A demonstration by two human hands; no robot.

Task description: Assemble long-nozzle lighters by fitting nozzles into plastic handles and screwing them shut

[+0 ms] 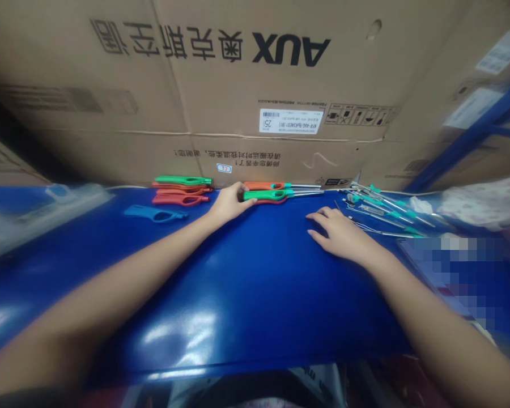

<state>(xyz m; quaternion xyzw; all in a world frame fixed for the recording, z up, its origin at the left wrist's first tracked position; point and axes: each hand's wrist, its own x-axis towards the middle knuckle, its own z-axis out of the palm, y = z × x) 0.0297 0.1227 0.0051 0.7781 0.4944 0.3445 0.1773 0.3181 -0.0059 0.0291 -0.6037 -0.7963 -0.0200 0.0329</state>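
Observation:
My left hand (228,203) reaches to the back of the blue table (246,283) and is closed on the handle end of a green long-nosed lighter (276,195). That lighter lies on a red one (266,185) with metal tubes pointing right. My right hand (338,231) rests palm down on the table, fingers stretched out, holding nothing. It lies just left of a heap of metal tubes with green tips (382,207).
A stack of green and red lighter shells (182,190) and one blue shell (155,213) lie at the back left. A big cardboard box (246,85) walls off the far side. A clear bag (38,209) sits far left, blue shelving (471,136) at right.

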